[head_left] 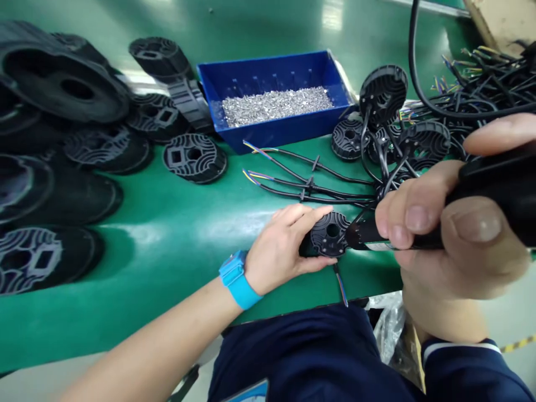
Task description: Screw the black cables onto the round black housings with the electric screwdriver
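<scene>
green tabletop (167,245) | crumpled transparent plastic (389,324) below | yellow-black floor tape (518,343) | tan board (505,23), perhaps cardboard, top right

Bright blue wristband (240,280), navy shirt (301,357), and navy sleeve (469,368) with white-striped cuff (458,347).

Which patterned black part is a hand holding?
The round part nearest the black tool, gripped by the left hand; no hand touches the other parts.

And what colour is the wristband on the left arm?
Bright blue wristband, clearest in the head view.
</scene>
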`<state>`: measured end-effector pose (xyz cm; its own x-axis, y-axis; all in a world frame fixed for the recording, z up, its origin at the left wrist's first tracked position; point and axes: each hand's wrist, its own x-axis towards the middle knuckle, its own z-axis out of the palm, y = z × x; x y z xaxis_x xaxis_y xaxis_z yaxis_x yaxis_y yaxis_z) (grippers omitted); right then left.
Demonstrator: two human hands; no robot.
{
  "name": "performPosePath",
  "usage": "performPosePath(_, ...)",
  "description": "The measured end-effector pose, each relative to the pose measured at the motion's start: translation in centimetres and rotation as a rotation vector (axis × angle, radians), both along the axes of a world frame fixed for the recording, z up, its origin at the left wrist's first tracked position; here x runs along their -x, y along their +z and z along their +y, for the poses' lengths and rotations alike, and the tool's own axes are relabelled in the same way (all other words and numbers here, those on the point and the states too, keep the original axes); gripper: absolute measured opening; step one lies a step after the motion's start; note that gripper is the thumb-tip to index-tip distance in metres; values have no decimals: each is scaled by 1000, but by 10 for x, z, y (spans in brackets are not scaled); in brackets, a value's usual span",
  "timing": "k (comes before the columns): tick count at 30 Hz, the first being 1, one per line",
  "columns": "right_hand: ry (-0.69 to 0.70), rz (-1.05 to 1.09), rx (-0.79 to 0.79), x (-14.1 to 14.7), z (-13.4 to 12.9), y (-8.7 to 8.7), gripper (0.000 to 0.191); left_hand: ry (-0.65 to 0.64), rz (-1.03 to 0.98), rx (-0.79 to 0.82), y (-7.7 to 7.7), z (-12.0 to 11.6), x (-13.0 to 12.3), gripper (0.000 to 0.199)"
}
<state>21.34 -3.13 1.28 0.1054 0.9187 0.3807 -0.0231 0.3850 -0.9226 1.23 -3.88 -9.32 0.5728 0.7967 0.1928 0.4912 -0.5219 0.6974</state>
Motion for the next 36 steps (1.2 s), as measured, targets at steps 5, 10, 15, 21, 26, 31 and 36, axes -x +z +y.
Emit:
performPosePath(5, 62, 167, -38, 14, 2, 2, 17, 20, 2, 15, -2, 1, -5, 82)
performPosePath(10, 64, 190, -42, 16, -2, 1, 25, 25, 10, -3, -1, 2, -9, 84)
performPosePath(15, 36, 110, -75, 14, -3, 1, 19, 42, 30, -21, -1, 3, -10, 82)
performPosePath(21, 152, -10, 158, 6, -13, 12, 38, 36, -12, -31, -2, 3, -12, 84)
performPosePath(26, 103, -105, 15, 24, -14, 9, 31, 50, -28, -30, -3, 3, -14, 78)
performPosePath(31, -74, -84, 19, 36, -20, 4, 31, 54, -34, -42, -4, 4, -16, 79)
performPosePath(36, -47, -63, -8, 29, -15, 0, 32, 46, -38, -44, -5, 5, -16, 80)
